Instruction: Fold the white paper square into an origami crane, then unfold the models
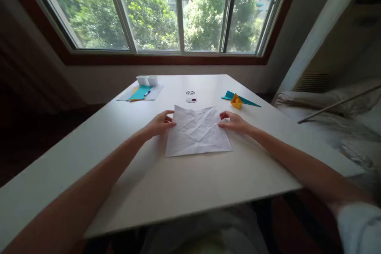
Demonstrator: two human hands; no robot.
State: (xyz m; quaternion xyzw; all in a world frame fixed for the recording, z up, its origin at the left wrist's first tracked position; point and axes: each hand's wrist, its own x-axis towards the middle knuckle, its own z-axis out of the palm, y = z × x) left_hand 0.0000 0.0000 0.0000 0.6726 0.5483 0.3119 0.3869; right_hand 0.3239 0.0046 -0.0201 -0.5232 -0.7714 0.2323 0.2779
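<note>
A creased white square of paper (197, 133) lies flat on the white table (178, 182) in front of me. My left hand (160, 123) rests at the sheet's left edge, fingers curled and pinching that edge. At the right edge my right hand (235, 122) does the same, fingertips closed on the paper. Both forearms reach in from the near side.
A small yellow folded paper shape (237, 101) sits on a teal paper piece (241, 99) at the back right. Back left lie teal and white sheets with a pen (141, 93) and two small white boxes (147, 80). A cable hole (191, 99) is behind the sheet. A bed is right.
</note>
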